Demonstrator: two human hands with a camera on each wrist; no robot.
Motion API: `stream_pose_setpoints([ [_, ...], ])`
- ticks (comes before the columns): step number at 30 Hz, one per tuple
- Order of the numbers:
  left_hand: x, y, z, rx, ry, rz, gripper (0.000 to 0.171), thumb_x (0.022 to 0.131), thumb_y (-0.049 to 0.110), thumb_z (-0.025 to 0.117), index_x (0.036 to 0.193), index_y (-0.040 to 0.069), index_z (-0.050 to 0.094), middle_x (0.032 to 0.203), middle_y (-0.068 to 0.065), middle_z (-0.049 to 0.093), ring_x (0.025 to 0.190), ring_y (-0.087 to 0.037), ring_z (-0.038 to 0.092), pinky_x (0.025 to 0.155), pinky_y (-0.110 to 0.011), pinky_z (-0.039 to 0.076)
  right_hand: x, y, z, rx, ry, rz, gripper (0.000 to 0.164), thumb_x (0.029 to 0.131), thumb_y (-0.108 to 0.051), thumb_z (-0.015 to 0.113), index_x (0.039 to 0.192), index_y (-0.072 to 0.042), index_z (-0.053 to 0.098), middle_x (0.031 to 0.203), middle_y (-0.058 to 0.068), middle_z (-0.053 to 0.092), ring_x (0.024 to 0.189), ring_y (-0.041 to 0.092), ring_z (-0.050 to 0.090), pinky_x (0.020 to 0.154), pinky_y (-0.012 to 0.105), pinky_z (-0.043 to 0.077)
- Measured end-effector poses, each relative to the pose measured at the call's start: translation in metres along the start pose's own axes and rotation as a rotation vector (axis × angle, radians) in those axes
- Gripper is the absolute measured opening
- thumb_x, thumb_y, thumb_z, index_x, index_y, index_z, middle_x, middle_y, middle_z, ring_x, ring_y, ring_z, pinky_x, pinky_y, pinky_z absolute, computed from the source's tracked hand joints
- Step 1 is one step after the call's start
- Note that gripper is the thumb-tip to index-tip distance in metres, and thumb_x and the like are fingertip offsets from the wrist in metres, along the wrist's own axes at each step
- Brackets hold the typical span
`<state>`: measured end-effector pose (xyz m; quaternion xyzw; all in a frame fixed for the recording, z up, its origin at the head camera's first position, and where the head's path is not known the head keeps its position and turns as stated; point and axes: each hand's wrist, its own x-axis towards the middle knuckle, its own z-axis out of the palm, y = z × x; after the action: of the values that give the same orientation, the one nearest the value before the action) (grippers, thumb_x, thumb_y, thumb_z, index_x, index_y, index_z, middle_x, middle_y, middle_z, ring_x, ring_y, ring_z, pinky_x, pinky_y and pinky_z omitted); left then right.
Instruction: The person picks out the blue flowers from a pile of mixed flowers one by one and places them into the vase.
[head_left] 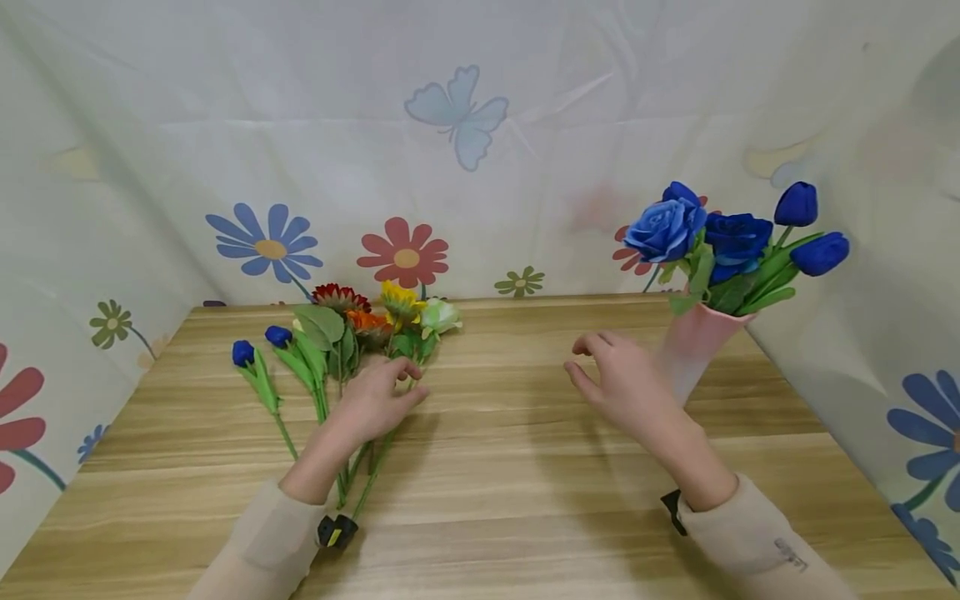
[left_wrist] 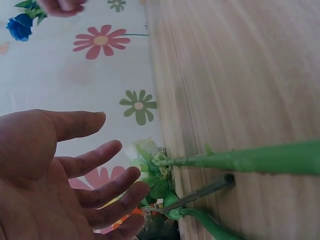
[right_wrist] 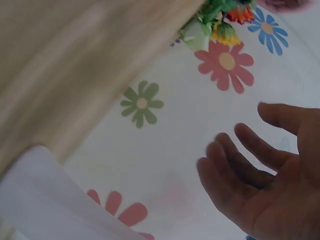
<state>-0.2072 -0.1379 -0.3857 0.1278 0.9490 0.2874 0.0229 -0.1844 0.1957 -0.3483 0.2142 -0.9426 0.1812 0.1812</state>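
My left hand (head_left: pixel 378 398) hovers over the stems of a loose pile of artificial flowers; its fingers are spread loosely and hold nothing, as the left wrist view confirms. In that pile lie a white-green flower (head_left: pixel 440 316), a yellow sunflower (head_left: pixel 402 303), an orange flower (head_left: pixel 366 320) and a dark red flower (head_left: pixel 341 297). Over the table, left of a pink and white vase (head_left: pixel 701 342), is my right hand (head_left: pixel 626 383), fingers relaxed and nothing in them. Blue roses (head_left: pixel 666 229) and blue tulips (head_left: pixel 821 253) stand in the vase, whose lower part is partly hidden behind the right hand.
Two more blue tulips, one of them a separate tulip (head_left: pixel 243 354), lie at the left of the pile. Beneath everything is a wood-grain table (head_left: pixel 487 500). A white curtain (head_left: pixel 540 167) printed with flowers and a butterfly hangs behind and at both sides.
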Motion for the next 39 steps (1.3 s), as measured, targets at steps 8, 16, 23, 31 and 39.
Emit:
stream_pose_setpoints([
  [8, -0.003, -0.001, 0.002, 0.009, 0.006, 0.003, 0.028, 0.101, 0.030, 0.068, 0.118, 0.009, 0.068, 0.121, -0.017, 0.064, 0.109, -0.033, 0.060, 0.088, -0.051, 0.050, -0.011, 0.009, 0.019, -0.029, -0.241, 0.056, 0.027, 0.098, -0.019, 0.072, 0.114, 0.002, 0.068, 0.104, 0.016, 0.067, 0.094, 0.033, 0.066, 0.078, 0.046, 0.056],
  [16, -0.005, -0.001, -0.004, 0.011, 0.022, 0.005, 0.028, 0.101, 0.029, 0.068, 0.120, 0.008, 0.069, 0.122, -0.018, 0.065, 0.112, -0.035, 0.060, 0.091, -0.053, 0.049, -0.010, 0.014, 0.017, -0.025, -0.203, 0.054, 0.028, 0.098, -0.019, 0.073, 0.113, 0.004, 0.068, 0.105, 0.020, 0.068, 0.095, 0.035, 0.067, 0.078, 0.048, 0.056],
  [23, -0.007, -0.004, -0.010, -0.030, 0.041, 0.002, 0.031, 0.100, 0.027, 0.069, 0.122, 0.005, 0.069, 0.122, -0.018, 0.065, 0.112, -0.036, 0.062, 0.088, -0.051, 0.051, -0.011, 0.017, 0.014, -0.004, -0.198, 0.071, 0.027, 0.097, -0.017, 0.073, 0.113, 0.005, 0.067, 0.106, 0.021, 0.067, 0.098, 0.038, 0.066, 0.082, 0.051, 0.055],
  [31, -0.008, -0.009, -0.025, -0.036, 0.094, -0.042, 0.027, 0.102, 0.025, 0.066, 0.116, 0.002, 0.067, 0.111, -0.017, 0.066, 0.102, -0.035, 0.063, 0.082, -0.051, 0.052, -0.012, 0.018, 0.009, -0.014, -0.205, 0.095, 0.027, 0.098, -0.018, 0.073, 0.112, 0.004, 0.067, 0.104, 0.018, 0.067, 0.093, 0.034, 0.066, 0.077, 0.047, 0.055],
  [39, -0.007, -0.021, -0.041, -0.010, 0.135, -0.121, 0.030, 0.104, 0.027, 0.060, 0.112, -0.002, 0.065, 0.107, -0.020, 0.066, 0.093, -0.035, 0.063, 0.077, -0.049, 0.052, -0.014, 0.021, 0.008, -0.027, -0.212, 0.089, 0.026, 0.098, -0.018, 0.072, 0.112, 0.003, 0.067, 0.103, 0.017, 0.067, 0.092, 0.034, 0.067, 0.076, 0.046, 0.055],
])
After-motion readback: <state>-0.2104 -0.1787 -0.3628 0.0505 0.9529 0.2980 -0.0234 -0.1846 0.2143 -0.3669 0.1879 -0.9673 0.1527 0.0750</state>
